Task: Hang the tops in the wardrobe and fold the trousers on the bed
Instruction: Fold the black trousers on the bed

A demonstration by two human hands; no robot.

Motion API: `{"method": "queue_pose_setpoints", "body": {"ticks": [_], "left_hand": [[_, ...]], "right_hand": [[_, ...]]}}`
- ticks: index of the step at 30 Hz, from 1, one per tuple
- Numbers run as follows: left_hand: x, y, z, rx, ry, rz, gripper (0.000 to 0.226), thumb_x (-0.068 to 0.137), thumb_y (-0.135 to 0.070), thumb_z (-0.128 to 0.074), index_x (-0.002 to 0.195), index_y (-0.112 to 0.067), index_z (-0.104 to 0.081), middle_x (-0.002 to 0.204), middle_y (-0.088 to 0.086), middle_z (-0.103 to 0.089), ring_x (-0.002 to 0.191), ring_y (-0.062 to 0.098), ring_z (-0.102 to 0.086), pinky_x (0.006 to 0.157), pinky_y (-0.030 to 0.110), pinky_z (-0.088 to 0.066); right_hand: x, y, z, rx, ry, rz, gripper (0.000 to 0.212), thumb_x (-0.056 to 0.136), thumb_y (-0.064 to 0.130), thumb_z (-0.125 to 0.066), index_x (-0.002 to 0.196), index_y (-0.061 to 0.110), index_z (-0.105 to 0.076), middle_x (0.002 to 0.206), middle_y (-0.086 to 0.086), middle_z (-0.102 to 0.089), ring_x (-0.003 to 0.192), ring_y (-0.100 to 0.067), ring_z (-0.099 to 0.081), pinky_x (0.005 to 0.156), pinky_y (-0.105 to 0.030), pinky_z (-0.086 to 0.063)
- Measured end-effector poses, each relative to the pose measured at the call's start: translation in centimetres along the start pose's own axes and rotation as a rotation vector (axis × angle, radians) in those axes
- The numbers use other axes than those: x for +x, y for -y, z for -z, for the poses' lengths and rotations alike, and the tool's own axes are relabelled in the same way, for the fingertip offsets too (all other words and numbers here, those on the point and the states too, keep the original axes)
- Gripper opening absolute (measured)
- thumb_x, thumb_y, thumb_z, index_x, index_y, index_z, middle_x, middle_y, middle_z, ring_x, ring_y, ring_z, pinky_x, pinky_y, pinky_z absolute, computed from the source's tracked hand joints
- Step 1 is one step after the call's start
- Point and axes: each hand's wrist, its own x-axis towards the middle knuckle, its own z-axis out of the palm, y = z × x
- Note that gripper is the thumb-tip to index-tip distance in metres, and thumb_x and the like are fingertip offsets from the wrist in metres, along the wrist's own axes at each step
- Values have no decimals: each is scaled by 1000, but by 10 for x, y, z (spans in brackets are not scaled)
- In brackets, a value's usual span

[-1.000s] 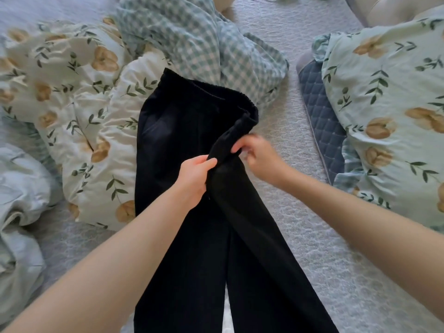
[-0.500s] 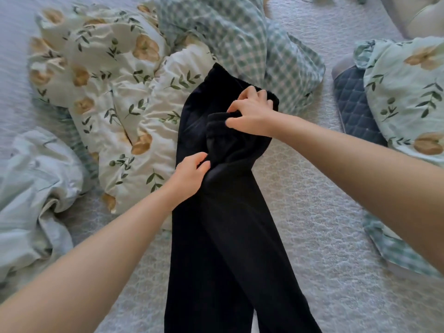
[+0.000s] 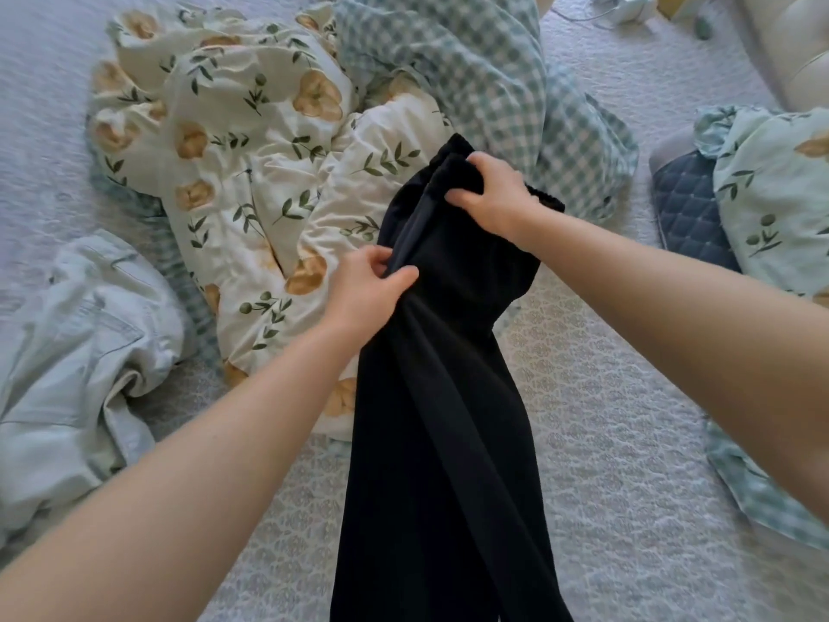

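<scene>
Black trousers (image 3: 448, 419) are lying lengthwise on the bed (image 3: 619, 433). Right hand (image 3: 493, 197) is gripping the waistband (image 3: 451, 151), left hand (image 3: 361, 291) pinching the hip edge, fingers (image 3: 380, 261) closed on cloth. Judgement: legs need aligning and smoothing flat before folding.

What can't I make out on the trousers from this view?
- Hems of the trousers: cut off by the head view's bottom edge.
- Waistband middle: covered by the right hand gripping it.
- Fabric under the left hand: hidden by its pinch.
- Small things at the top edge: blurred, cropped.
</scene>
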Motion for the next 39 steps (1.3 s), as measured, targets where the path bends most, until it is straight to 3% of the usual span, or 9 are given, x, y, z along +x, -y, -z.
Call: {"method": "queue_pose_setpoints", "body": {"ticks": [4, 8, 11, 17, 20, 23, 29, 34, 39], "left_hand": [[20, -9, 2, 11, -4, 84, 37, 86, -23, -71, 121, -16, -61, 99, 1, -66, 95, 17, -66, 88, 39, -57], [-9, 10, -16, -1, 107, 192, 48, 83, -12, -69, 121, -24, -42, 101, 9, -63, 87, 23, -68, 71, 40, -62], [-36, 26, -27, -221, 224, 408, 30, 93, -13, -58, 117, -20, -43, 109, 11, -60, 92, 25, -68, 71, 39, -62], [-22, 42, 21, 41, -119, 125, 24, 102, -30, -41, 104, -14, -59, 90, -1, -59, 85, 17, -56, 69, 32, -43], [-27, 51, 27, 107, 71, 115, 31, 96, -46, -54, 105, -17, -61, 97, -4, -66, 89, 13, -62, 79, 34, -52], [-48, 69, 17, 114, 182, 196, 27, 95, -36, -61, 116, -21, -63, 106, -9, -69, 98, 12, -65, 90, 38, -55], [-84, 98, 11, 136, 252, 299, 29, 94, -27, -64, 123, -24, -66, 110, -11, -70, 105, 13, -65, 93, 36, -54], [-103, 108, 6, 226, 150, 312, 28, 93, -24, -66, 121, -22, -67, 111, -6, -68, 105, 16, -62, 89, 31, -52], [-112, 108, -1, 130, 130, 351, 17, 88, -23, -72, 105, -27, -71, 107, -8, -67, 103, 15, -63, 88, 32, -53]], "right_hand": [[21, 15, -9, 77, -149, -56, 26, 90, 32, -63, 113, 26, -53, 117, 1, -61, 119, -28, -49, 101, -56, -35], [30, 22, -15, 48, -180, -93, 25, 94, 25, -59, 119, 23, -52, 120, 1, -60, 121, -27, -48, 103, -57, -28], [36, 20, -15, 44, -169, -83, 26, 95, 23, -57, 120, 23, -51, 122, 2, -59, 122, -26, -47, 103, -56, -27], [47, 14, -11, -31, -168, -67, 26, 97, 20, -54, 122, 26, -51, 126, 1, -57, 130, -29, -39, 106, -59, -25], [53, 15, -9, -68, -192, -80, 26, 98, 19, -51, 124, 23, -49, 130, -2, -54, 133, -31, -33, 103, -54, -27], [52, 13, -11, -136, -192, -66, 28, 98, 24, -53, 125, 20, -48, 132, -4, -52, 130, -30, -36, 100, -51, -28], [50, 16, -8, -137, -295, 46, 30, 97, 19, -51, 126, 22, -46, 129, -6, -47, 119, -30, -46, 103, -53, -26], [54, 22, -15, -182, -137, -10, 28, 96, 13, -44, 123, 17, -36, 99, -3, -54, 93, -25, -47, 106, -52, -23], [56, 27, -9, -245, -166, 74, 32, 87, 1, -47, 111, 18, -38, 117, -5, -51, 109, -27, -50, 100, -47, -26]]}}
